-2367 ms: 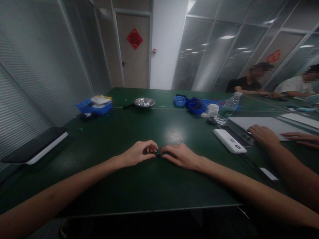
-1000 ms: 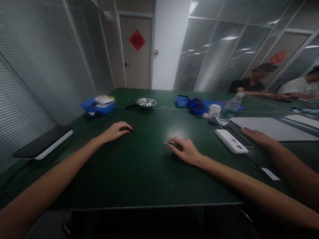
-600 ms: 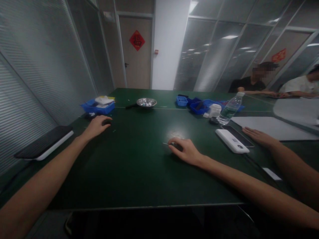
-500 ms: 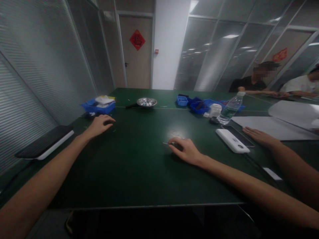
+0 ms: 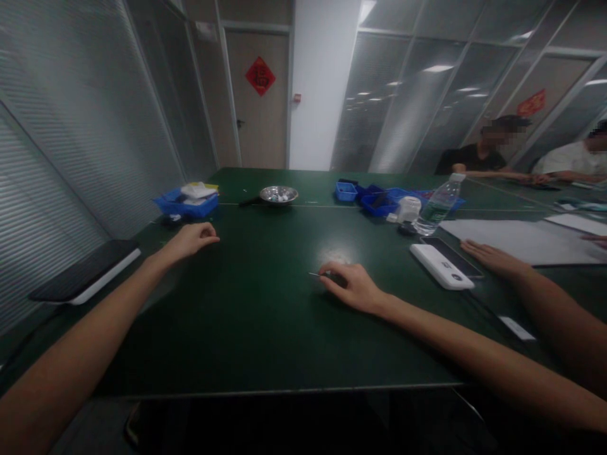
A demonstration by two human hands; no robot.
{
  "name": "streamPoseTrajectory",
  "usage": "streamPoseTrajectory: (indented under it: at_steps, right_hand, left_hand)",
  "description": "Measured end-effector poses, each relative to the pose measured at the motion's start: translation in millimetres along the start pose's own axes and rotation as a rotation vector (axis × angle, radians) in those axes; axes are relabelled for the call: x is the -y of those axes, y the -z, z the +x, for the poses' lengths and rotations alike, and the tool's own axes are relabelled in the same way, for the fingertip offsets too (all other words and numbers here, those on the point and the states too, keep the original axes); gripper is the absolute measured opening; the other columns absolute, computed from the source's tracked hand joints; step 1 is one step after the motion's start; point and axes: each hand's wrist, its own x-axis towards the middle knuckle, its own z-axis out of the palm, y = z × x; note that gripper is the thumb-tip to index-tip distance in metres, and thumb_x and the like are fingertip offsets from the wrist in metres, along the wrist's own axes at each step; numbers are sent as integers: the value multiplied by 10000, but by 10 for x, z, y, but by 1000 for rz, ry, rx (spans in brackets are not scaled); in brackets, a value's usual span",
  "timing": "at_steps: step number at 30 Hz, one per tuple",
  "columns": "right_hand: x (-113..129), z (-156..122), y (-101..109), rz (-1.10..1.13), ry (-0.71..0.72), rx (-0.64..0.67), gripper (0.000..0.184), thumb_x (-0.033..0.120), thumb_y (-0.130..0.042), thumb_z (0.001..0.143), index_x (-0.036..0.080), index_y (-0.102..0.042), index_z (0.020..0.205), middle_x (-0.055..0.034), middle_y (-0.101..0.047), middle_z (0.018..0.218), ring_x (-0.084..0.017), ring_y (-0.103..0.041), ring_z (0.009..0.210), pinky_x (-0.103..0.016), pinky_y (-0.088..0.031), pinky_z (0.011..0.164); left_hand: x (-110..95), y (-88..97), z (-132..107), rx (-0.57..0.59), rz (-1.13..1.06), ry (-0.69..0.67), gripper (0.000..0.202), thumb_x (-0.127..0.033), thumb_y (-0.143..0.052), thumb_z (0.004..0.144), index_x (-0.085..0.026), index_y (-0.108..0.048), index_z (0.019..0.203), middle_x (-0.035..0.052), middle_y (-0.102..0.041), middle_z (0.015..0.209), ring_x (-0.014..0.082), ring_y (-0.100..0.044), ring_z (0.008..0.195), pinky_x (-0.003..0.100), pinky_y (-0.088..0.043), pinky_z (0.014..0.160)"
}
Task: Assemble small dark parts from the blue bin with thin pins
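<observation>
My right hand (image 5: 348,284) rests low over the green table (image 5: 265,316), right of its middle. Between its thumb and forefinger is a thin silvery needle-like rod (image 5: 313,274), its free end pointing left. My left hand (image 5: 194,239) is at the left part of the table, in front of a blue tray (image 5: 183,205) with white and yellow packets in it. Thumb and forefinger of this hand are pinched together, and anything between them is too small to make out. A small dark object with a white part (image 5: 174,218) lies just behind the left wrist.
A shiny metal dish (image 5: 279,194) with small pieces and a dark handle stands at the back. Blue bins (image 5: 374,201), a water bottle (image 5: 441,205), a white power bank (image 5: 441,266) and a phone (image 5: 453,257) are right. Another person's hand (image 5: 493,256) lies beside the phone.
My left hand has gone from parted fingers to a pinch, dropping slightly toward the table. My right hand stays in place with the rod. Papers at the right have been shifted.
</observation>
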Motion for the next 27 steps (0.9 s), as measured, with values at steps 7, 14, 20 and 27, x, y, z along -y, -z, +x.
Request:
streamPoseTrajectory:
  at_steps: [7,14,20,27]
  right_hand:
    - [-26,-6,1,-3,17,1,286,421,-535,1048,191,-675,1144,-33,-719,810,-145,-618,629,-280,-501,641]
    - [-10,-8,8,6,23,-6,301,432,-526,1054,194,-679,1157,-31,-706,802,-145,-613,635,-274,-488,624]
    - [-21,-2,2,-13,24,5,275,418,-536,1050,197,-668,1146,-21,-707,800,-135,-605,619,-275,-479,630]
    - [-33,1,-13,-26,12,11,273,416,-540,1047,199,-665,1155,-6,-687,753,-134,-600,598,-275,-460,613]
  left_hand:
    - [303,24,-14,-272,-58,43,388,-510,-678,833,-212,-746,1071,70,-784,1003,252,-724,909,312,-527,792]
    - [405,41,10,-324,39,89,392,-499,-652,864,-213,-790,1093,79,-795,985,259,-726,859,342,-529,832]
    - [334,34,23,-286,12,132,375,-438,-696,826,-214,-802,1106,78,-802,1014,274,-734,920,348,-544,855]
    - [307,8,6,-312,37,108,380,-491,-684,831,-221,-814,1064,79,-797,1044,269,-731,919,345,-543,849]
